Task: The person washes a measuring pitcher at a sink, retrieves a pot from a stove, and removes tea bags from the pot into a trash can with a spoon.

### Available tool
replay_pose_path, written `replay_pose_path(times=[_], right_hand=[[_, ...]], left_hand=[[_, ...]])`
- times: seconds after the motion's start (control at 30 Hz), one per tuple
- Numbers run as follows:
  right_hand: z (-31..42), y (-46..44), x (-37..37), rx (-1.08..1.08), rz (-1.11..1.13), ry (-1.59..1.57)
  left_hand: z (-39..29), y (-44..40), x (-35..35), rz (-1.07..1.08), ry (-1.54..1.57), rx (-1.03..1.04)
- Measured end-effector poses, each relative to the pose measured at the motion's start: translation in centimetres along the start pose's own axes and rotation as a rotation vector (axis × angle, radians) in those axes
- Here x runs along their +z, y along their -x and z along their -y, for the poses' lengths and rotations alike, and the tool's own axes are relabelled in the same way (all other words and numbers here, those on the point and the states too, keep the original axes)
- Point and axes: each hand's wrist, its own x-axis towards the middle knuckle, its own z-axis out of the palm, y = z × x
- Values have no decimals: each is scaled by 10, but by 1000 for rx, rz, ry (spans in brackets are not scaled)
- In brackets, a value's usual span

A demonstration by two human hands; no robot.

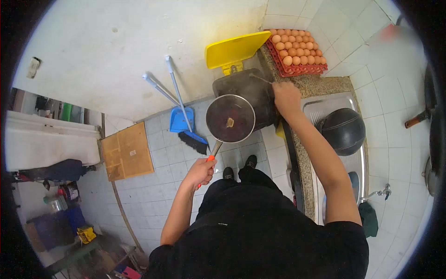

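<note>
My left hand (200, 174) is wrapped round the orange-and-grey handle of a saucepan (222, 135), held out in front of my body. Dark reddish liquid is inside the pan, with a small tan piece (230, 122) in it that I cannot name. My right hand (287, 98) grips a thin metal spoon (261, 78) that points left over a black bin (223, 87). The bin's yellow lid (237, 49) stands up against the wall. Part of the bin is hidden by the pan, and a light haze hangs above it.
Red trays (302, 70) of brown eggs sit on the granite counter (332, 86). A dark rounded cover (341, 131) lies on the metal sink (344, 173). A blue dustpan (181, 120) and broom (193, 142) lean near the bin. Pans (431, 116) hang at the right.
</note>
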Motion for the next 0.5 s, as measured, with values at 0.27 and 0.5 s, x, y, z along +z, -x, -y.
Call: replay_pose_path(times=[0.27,0.5], right_hand=[[26,30,-110,87,336,-339],[39,62,-41,59,470,-300]], left_hand=[[0,-8,12,1,64,26],[-2,-18,21,11,95,35]])
